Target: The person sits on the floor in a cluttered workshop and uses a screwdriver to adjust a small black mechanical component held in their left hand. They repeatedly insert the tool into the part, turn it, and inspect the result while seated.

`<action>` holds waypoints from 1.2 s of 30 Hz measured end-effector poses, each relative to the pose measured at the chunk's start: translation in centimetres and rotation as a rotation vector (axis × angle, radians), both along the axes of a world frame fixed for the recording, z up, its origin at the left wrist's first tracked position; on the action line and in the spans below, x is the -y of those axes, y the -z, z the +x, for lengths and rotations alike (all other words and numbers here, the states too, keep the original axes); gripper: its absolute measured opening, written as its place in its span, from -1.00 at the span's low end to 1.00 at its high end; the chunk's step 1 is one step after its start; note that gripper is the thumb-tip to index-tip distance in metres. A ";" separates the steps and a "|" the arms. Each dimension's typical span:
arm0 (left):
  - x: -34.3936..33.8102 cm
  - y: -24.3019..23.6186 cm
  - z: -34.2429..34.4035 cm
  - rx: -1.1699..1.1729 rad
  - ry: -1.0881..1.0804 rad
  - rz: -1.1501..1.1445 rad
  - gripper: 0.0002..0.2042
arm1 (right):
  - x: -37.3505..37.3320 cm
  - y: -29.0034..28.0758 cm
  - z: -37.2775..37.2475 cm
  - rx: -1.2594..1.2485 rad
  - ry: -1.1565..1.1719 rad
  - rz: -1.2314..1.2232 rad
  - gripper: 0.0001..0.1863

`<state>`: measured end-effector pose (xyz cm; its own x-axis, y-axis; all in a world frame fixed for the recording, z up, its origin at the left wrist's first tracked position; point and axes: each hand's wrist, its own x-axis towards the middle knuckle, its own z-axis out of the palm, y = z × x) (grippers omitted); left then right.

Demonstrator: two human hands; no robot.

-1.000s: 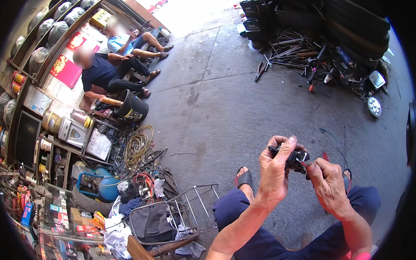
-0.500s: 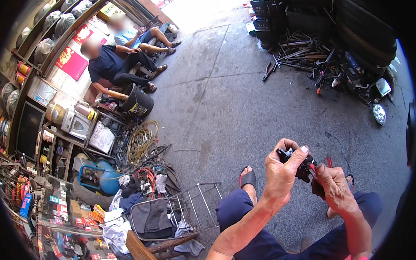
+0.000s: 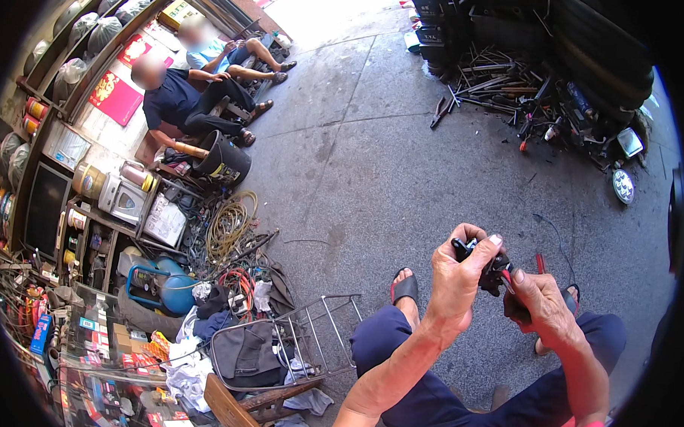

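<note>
Small black part | long axis level, left-right | in both hands' grip

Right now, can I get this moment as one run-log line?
left hand: grips small black part | right hand: holds red-handled tool against it | posture: seated over concrete floor
</note>
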<state>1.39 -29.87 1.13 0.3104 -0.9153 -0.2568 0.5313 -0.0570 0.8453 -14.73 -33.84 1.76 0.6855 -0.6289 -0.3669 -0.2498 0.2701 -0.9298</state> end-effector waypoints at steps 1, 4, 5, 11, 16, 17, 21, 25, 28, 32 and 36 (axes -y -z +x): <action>0.1 -0.1 0.0 -0.006 0.009 0.005 -0.89 | 0.0 -0.2 -0.1 -0.003 0.001 0.010 -0.31; -0.1 0.3 0.1 0.007 -0.010 0.021 -0.89 | -0.4 1.0 0.2 0.004 0.017 -0.160 -0.31; -0.2 0.5 0.1 -0.002 -0.022 0.022 -0.89 | -0.6 1.5 0.4 0.011 0.024 -0.248 -0.31; -0.3 0.8 0.0 -0.013 -0.031 0.012 -0.89 | -1.1 0.8 0.8 -0.024 0.037 -0.405 -0.31; -0.1 0.0 0.1 -0.037 0.023 0.037 -0.90 | -0.2 0.2 0.0 0.003 -0.019 -0.032 -0.29; -0.3 0.1 0.2 -0.033 0.018 0.040 -0.90 | 0.0 0.1 0.0 0.011 -0.052 0.100 -0.28; -0.6 0.1 0.3 -0.036 0.017 0.024 -0.90 | 0.1 0.1 0.0 0.030 -0.063 0.106 -0.31; -0.5 0.6 0.2 -0.020 0.006 0.015 -0.90 | -0.9 1.5 0.4 0.021 0.020 -0.250 -0.33; -0.4 0.6 0.1 0.000 0.002 0.029 -0.90 | -1.1 0.7 0.6 -0.039 0.014 -0.425 -0.38; 0.0 0.3 -0.2 -0.026 0.031 0.017 -0.90 | -1.0 0.1 0.2 -0.076 0.032 -0.525 -0.42; -0.8 1.2 0.4 -0.016 0.001 0.064 -0.90 | -1.3 1.3 1.0 -0.048 0.002 -0.539 -0.43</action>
<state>1.80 -29.12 -0.08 0.3048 -0.8973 -0.3194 0.5445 -0.1110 0.8314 -13.71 -32.50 0.48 0.6746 -0.7379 -0.0224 -0.2951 -0.2417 -0.9244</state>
